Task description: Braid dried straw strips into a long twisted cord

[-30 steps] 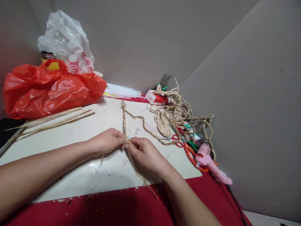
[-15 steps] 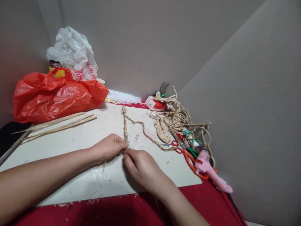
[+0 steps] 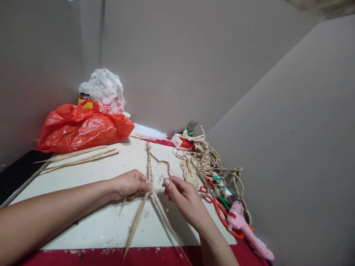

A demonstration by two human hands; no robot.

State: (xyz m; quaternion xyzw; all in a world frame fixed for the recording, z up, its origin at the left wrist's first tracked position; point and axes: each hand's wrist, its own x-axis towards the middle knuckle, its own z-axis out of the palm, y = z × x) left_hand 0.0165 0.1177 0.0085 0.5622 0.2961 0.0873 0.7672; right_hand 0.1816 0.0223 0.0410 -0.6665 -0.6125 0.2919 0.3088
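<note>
A thin braided straw cord runs down the middle of a white board. My left hand pinches its lower end, and loose flat straw strands fan out below the fingertips toward the board's front edge. To the right, my right hand is raised with its fingers curled and apart, and nothing shows between them. A twisted cord leads from the braid's top toward the right hand and passes out of sight behind it.
Straw strips lie at the left beside a red plastic bag. On the right are a tangled rope heap, a coiled straw oval, red-handled scissors and a pink glue gun. White sticks lie at the back.
My right hand has moved away from the left fingertips to the right and opened. The loose strands below the braid have come into view. The whole view has shifted, with objects lower in it.
</note>
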